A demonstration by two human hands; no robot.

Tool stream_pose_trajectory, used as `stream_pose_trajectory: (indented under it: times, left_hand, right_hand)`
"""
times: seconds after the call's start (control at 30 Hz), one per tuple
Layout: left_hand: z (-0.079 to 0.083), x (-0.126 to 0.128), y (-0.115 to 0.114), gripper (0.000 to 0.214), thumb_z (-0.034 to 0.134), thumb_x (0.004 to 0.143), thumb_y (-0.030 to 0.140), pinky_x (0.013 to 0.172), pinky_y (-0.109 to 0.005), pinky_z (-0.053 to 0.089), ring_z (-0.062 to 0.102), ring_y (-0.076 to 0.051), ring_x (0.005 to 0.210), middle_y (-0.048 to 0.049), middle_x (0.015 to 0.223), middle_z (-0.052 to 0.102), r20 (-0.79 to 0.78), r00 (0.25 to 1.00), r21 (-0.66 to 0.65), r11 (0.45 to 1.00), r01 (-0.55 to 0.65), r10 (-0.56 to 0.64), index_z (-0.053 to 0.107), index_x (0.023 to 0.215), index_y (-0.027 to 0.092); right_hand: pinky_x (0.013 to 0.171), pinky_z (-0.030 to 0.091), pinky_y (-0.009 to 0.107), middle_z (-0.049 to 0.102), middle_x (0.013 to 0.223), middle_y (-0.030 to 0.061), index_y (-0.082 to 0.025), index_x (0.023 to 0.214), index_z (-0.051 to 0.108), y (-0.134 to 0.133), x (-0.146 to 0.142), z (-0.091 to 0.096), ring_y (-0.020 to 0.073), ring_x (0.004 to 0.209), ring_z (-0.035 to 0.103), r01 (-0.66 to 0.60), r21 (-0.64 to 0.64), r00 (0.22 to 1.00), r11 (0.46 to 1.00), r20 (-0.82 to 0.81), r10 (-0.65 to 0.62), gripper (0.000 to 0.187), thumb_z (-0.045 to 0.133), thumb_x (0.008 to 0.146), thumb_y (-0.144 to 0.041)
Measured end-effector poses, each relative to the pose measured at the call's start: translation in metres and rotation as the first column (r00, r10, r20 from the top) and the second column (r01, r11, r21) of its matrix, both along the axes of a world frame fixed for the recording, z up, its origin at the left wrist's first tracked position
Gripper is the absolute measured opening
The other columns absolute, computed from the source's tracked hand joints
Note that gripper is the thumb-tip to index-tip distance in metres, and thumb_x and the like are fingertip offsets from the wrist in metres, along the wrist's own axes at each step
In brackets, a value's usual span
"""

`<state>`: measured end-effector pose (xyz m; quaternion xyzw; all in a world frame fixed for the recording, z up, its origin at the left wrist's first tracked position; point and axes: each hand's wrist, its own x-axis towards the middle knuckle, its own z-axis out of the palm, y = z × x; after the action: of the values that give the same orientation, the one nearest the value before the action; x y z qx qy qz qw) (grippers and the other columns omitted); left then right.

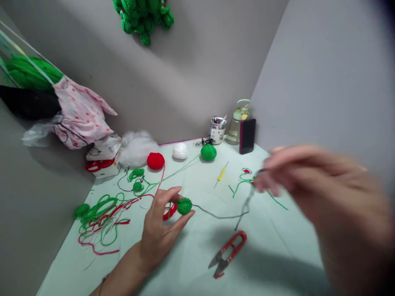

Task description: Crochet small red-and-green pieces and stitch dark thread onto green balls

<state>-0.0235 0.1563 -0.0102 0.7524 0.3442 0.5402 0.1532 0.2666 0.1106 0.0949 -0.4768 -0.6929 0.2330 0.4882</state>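
Observation:
A small green crocheted ball is pinched between the thumb and fingers of my left hand. From its right side a dark yarn runs slackly across the table and up to my right hand. That hand is raised at the right and smeared by motion, its fingertips closed on the dark yarn; whether a needle is in them too, I cannot tell. Below the yarn lie orange-handled thread snips, blades apart, with a red yarn scrap at the tips. A red yarn loop shows behind my left fingers.
Tangled green, red and white yarn covers the left side. Red, white and green yarn balls sit at the back. A yellow-handled hook, pen cup, bottle and phone stand or lie farther right.

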Motion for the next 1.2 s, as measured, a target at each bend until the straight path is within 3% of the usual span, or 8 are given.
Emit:
stream_pose_trajectory:
  times: [0.1,0.17,0.23,0.37,0.57,0.8,1.03,1.2]
  left_hand:
    - [0.005,0.0,-0.004,0.058,0.073,0.088,0.011,0.092,-0.03,0.048,0.059,-0.017,0.092,-0.0022,0.102,0.062,-0.021,1.0,0.085,0.996,0.011,-0.009,0.049,0.139,0.023]
    - [0.009,0.0,-0.005,0.055,0.071,0.09,0.011,0.089,-0.029,0.049,0.059,-0.017,0.092,-0.0036,0.102,0.063,-0.067,0.997,0.126,0.991,0.041,-0.033,0.05,0.139,0.02]
    - [0.012,0.0,-0.005,0.052,0.069,0.092,0.013,0.087,-0.027,0.05,0.059,-0.017,0.091,-0.0045,0.103,0.063,-0.109,0.992,0.152,0.985,0.078,-0.061,0.049,0.14,0.017]
    - [0.018,-0.001,-0.004,0.051,0.07,0.093,0.018,0.089,-0.026,0.051,0.06,-0.017,0.094,-0.0056,0.107,0.065,-0.14,0.982,0.163,0.976,0.146,-0.124,0.05,0.14,0.018]
    - [0.033,-0.004,-0.007,0.033,0.068,0.094,0.018,0.086,-0.023,0.054,0.063,-0.015,0.096,-0.0031,0.104,0.065,-0.075,0.97,-0.086,0.97,0.226,-0.233,0.065,0.127,0.025]
    - [0.038,-0.007,-0.005,0.029,0.076,0.087,0.017,0.083,-0.028,0.056,0.066,-0.018,0.094,-0.0029,0.098,0.066,-0.071,0.98,-0.101,0.979,0.177,-0.184,0.069,0.114,0.026]
    - [0.029,-0.006,-0.002,0.033,0.07,0.09,0.01,0.091,-0.029,0.056,0.069,-0.019,0.101,-0.0057,0.106,0.072,-0.125,0.965,-0.059,0.973,0.225,-0.231,0.06,0.118,0.024]
    - [0.025,-0.004,-0.003,0.036,0.071,0.089,0.01,0.088,-0.028,0.057,0.068,-0.019,0.098,-0.0063,0.104,0.07,-0.14,0.983,0.02,0.992,0.127,-0.123,0.058,0.12,0.023]
  right_hand:
    - [0.071,0.049,0.029,0.067,0.09,0.0016,-0.027,0.113,0.069,0.025,-0.053,0.003,0.0157,0.077,0.062,-0.176,-0.148,0.962,0.973,0.185,0.202,0.019,0.061,0.099,-0.037]
    - [0.076,0.049,0.029,0.064,0.094,0.0017,-0.025,0.12,0.067,0.034,-0.074,-0.01,0.0157,0.081,0.061,-0.266,-0.238,0.913,0.934,0.249,0.324,0.033,0.07,0.093,-0.044]
    - [0.075,0.046,0.028,0.061,0.093,0.0009,-0.023,0.114,0.068,0.036,-0.083,-0.023,0.0142,0.079,0.058,-0.304,-0.299,0.894,0.905,0.239,0.38,0.031,0.072,0.091,-0.043]
    - [0.072,0.041,0.027,0.058,0.086,-0.0006,-0.019,0.092,0.07,0.041,-0.081,-0.03,0.0127,0.077,0.052,-0.347,-0.442,0.919,0.827,0.017,0.395,0.009,0.068,0.092,-0.029]
    - [0.066,0.038,0.026,0.053,0.08,-0.0009,-0.015,0.09,0.072,0.055,-0.074,-0.027,0.0115,0.071,0.047,-0.568,-0.499,0.823,0.654,-0.345,0.451,0.021,0.068,0.091,-0.036]
    - [0.066,0.04,0.027,0.054,0.082,-0.0006,-0.017,0.094,0.078,0.054,-0.076,-0.031,0.0116,0.071,0.05,-0.501,-0.445,0.865,0.742,-0.232,0.444,0.031,0.071,0.09,-0.047]
    - [0.068,0.043,0.027,0.063,0.08,0.0008,-0.019,0.09,0.079,0.051,-0.078,-0.032,0.0127,0.071,0.057,-0.337,-0.336,0.922,0.879,0.071,0.381,0.019,0.064,0.097,-0.028]
    - [0.068,0.044,0.026,0.063,0.077,0.0,-0.018,0.083,0.076,0.05,-0.079,-0.03,0.0123,0.07,0.058,-0.267,-0.266,0.944,0.926,0.119,0.307,0.014,0.066,0.093,-0.018]
